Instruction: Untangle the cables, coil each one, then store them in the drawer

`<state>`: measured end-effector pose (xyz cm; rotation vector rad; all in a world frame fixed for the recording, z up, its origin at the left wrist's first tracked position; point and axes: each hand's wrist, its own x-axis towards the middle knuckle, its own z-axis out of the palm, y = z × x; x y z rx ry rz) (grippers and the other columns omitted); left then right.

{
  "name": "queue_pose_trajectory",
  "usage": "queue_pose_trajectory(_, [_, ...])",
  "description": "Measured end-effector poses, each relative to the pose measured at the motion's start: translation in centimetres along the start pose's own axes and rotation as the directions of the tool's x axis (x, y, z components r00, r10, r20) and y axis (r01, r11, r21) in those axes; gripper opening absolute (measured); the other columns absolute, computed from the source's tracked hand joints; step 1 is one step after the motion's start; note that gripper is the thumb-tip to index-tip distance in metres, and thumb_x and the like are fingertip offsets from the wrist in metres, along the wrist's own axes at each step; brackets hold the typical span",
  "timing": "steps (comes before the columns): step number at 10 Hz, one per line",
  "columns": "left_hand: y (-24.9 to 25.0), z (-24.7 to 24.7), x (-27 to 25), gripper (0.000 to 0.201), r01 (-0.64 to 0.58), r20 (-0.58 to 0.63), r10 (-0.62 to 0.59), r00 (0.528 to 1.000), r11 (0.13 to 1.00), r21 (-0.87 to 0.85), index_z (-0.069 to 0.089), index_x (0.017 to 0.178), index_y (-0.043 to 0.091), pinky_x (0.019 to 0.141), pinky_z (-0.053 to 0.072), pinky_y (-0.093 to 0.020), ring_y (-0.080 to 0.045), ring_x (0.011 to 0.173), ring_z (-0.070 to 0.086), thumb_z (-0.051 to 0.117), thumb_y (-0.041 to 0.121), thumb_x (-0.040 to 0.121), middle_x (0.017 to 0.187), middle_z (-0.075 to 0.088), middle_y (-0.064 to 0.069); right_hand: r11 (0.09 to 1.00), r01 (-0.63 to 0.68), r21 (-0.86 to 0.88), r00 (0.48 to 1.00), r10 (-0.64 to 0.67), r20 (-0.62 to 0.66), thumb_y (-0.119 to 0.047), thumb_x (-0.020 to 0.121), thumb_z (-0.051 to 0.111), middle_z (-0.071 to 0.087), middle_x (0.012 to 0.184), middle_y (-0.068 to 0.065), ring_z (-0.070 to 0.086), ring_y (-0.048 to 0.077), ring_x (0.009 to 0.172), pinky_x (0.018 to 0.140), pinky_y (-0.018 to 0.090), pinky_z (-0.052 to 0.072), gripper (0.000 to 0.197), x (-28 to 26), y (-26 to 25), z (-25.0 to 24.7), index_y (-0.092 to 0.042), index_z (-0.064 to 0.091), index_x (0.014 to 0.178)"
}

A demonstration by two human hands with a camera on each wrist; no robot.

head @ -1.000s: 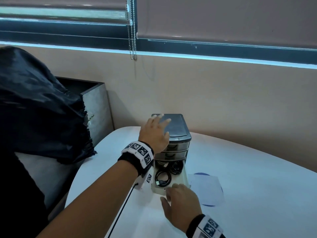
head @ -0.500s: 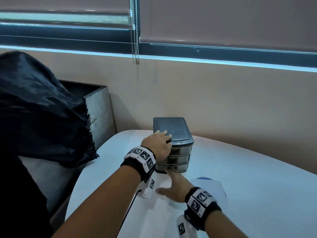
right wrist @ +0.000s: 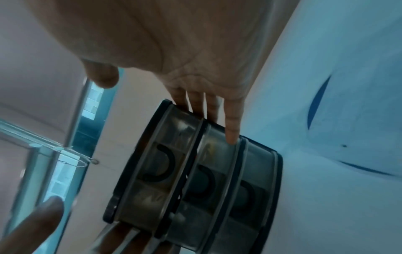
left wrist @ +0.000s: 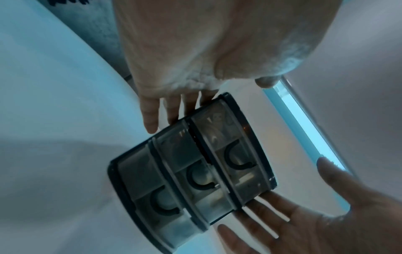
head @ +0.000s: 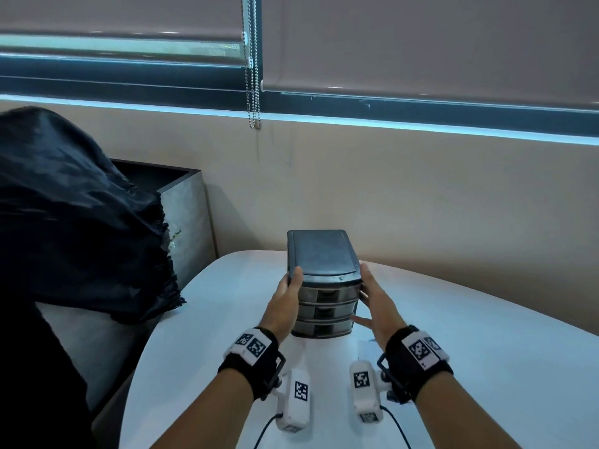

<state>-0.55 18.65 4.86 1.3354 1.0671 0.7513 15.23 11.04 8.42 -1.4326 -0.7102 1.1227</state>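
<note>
Drawer unit [head: 322,286] stands between both flat-fingered grips — left hand [head: 287,299], right hand [head: 377,303].

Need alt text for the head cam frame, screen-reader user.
Two bare hands flank a small dark three-drawer organizer on a white table, all drawers shut: the left hand on its left side, thumb on the lid; the right hand flat against its right side. Behind: a beige wall, lowered blinds.
</note>
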Motion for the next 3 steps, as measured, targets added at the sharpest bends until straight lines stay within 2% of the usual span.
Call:
queue_pose_trajectory(1, [-0.3, -0.8, -2.6, 0.057, -0.005, 0.019, 0.006, 1.0, 0.999, -0.04, 0.047, 0.139, 0.039, 0.094, 0.039, -0.025, 0.01, 0.109, 0.054, 0.028, 0.07, 0.096, 0.126, 0.061, 0.021, 0.998, 0.027, -0.056, 0.999, -0.025, 0.033, -0.053, 0.099, 0.038, 0.069, 0.1, -0.019, 0.064, -0.012, 0.083, 0.072, 0.025, 0.05, 0.033, -3.0, 0.6, 0.1, -0.031, 0.06, 0.112])
queue_pose_trajectory(2, [-0.9, -1.1, -5.5, 0.041, -0.018, 0.032, 0.019, 0.999, 0.999, -0.038, 0.046, 0.134, 0.043, 0.075, 0.037, -0.011, 0.029, 0.088, 0.053, 0.025, 0.058, 0.101, 0.11, 0.059, 0.032, 0.997, 0.057, -0.047, 0.996, -0.053, 0.073, -0.039, 0.103, 0.04, 0.067, 0.101, -0.014, 0.064, -0.015, 0.074, 0.056, 0.012, 0.05, 0.03, -5.5, 1.4, 0.2, -0.02, 0.058, 0.118])
queue_pose_trajectory(3, [-0.9, -1.4, -6.9, 0.056, -0.028, 0.061, 0.032, 0.998, 0.998, -0.06, 0.04, 0.145, 0.037, 0.092, 0.039, -0.014, 0.024, 0.106, 0.052, 0.026, 0.063, 0.098, 0.129, 0.055, 0.029, 0.994, 0.078, -0.071, 0.992, -0.07, 0.107, -0.034, 0.104, 0.041, 0.064, 0.113, -0.013, 0.063, -0.017, 0.087, 0.065, 0.009, 0.051, 0.03, -6.8, 1.8, 0.0, -0.021, 0.052, 0.129])
